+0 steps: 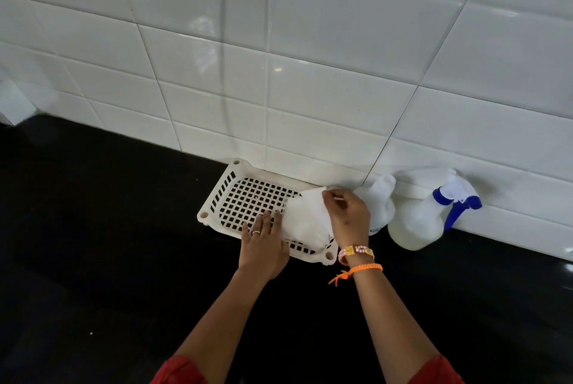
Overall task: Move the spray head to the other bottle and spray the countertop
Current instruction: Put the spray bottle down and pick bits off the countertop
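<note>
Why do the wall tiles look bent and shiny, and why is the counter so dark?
Head view: the wide-angle lens bows the straight grout lines of the tiled wall; soft glare patches sit on its glossy tiles; the black countertop swallows the light, so little detail shows; the white spray bottle almost blends into the tiles.

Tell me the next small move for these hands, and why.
Probably the right hand should let go of the white cloth and reach right for the bottle with the blue spray head. Both hands are busy at the white basket: the right pinches the cloth's top edge, the left hand lies flat beside it. The spray head is still on its bottle, and the capless bottle waits next to it.
</note>
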`<state>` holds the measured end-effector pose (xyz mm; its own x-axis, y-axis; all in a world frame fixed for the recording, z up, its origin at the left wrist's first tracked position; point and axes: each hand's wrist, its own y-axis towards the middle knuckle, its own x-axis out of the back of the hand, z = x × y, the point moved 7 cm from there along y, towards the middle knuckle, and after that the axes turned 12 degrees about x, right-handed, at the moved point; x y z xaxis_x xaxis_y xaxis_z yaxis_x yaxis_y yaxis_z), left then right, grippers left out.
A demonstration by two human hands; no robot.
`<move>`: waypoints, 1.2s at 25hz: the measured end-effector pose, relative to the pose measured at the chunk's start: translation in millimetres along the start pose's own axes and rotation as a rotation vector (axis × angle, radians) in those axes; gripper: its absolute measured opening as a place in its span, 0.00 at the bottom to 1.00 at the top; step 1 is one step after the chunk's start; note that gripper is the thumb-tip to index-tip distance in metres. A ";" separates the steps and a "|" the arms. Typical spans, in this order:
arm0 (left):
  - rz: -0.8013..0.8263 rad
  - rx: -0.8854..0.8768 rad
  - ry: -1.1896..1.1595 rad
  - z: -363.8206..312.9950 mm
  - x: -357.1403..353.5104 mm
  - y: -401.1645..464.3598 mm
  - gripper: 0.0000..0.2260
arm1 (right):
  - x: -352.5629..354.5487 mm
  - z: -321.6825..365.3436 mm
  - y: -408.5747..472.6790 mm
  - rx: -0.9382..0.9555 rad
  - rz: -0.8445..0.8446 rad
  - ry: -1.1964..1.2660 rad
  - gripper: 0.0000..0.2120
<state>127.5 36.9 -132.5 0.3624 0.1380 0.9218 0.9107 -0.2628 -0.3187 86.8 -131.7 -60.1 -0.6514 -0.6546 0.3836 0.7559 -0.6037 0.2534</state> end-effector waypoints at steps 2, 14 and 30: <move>0.016 -0.014 -0.045 2.4 1.0 -1.7 0.30 | 27.6 6.3 -2.7 -0.062 -0.103 0.162 0.05; -0.068 -0.337 -0.119 -9.2 -47.9 -179.5 0.27 | 179.2 -67.6 -222.9 -0.253 -0.017 -0.229 0.07; -0.174 -0.297 0.096 26.6 -81.8 -198.4 0.32 | 147.1 -35.0 -271.9 0.168 0.150 -0.775 0.12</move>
<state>-77.5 103.2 -150.5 0.1740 0.1186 0.9776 0.8548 -0.5110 -0.0901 -216.9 -79.8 -103.7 -0.3580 -0.1847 0.9153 0.8715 -0.4179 0.2566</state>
